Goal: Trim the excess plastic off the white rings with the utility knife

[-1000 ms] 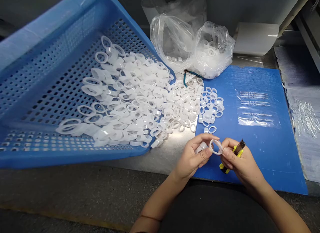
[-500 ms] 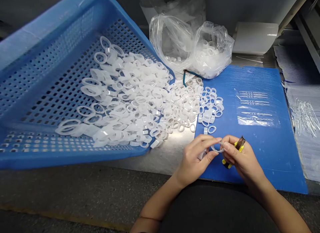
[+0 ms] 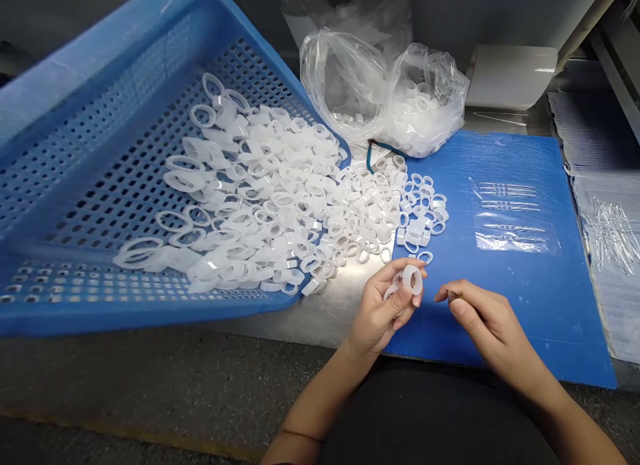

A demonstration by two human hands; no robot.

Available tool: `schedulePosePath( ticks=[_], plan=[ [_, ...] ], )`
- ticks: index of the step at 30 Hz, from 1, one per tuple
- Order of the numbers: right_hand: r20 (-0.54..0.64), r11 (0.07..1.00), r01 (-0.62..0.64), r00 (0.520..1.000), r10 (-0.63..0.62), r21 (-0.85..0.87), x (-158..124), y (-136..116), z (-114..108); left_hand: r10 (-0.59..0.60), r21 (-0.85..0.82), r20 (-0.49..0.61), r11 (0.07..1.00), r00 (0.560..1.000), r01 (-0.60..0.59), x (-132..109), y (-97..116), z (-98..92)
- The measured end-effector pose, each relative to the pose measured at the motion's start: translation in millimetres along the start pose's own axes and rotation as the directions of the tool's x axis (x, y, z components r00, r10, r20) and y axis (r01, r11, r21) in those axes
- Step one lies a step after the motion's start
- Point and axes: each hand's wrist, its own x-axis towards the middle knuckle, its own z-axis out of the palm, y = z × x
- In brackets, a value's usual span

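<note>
My left hand (image 3: 385, 308) pinches a white plastic ring (image 3: 413, 279) between thumb and fingers, with another ring or two tucked in its palm. It hovers over the edge of the blue mat (image 3: 525, 305), just below the heap of white rings (image 3: 310, 205). My right hand (image 3: 477, 312) is a short way to the right, apart from the ring, fingers curled. Only a small dark tip shows at its fingertips; the yellow-handled tool seen in it earlier is hidden under the hand.
A tilted blue perforated basket (image 3: 75, 185) spills the rings onto the metal bench. Two clear bags (image 3: 430, 105) with more rings stand behind. Clear packets (image 3: 510, 215) lie on the mat, and clear glass-like pieces (image 3: 613, 235) lie at the right edge.
Both hands held one ring together before. Now the right hand has let go and drawn back to the right, and the left hand has lifted the ring up and left.
</note>
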Motion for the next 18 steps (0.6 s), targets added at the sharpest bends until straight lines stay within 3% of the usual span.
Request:
schedulePosePath(
  ticks=[7,18],
  plan=[
    [0.069,0.976,0.041,0.997,-0.027,-0.212,0.5,-9.1,7.5,0.123,0.147,0.007,0.982,0.992,-0.122,-2.6,-1.6,-1.7],
    [0.058,0.972,0.039,0.998,-0.026,-0.233,1.4,-5.7,10.2,0.315,0.422,0.086,0.848,0.945,-0.320,-3.0,2.4,-7.2]
  ],
)
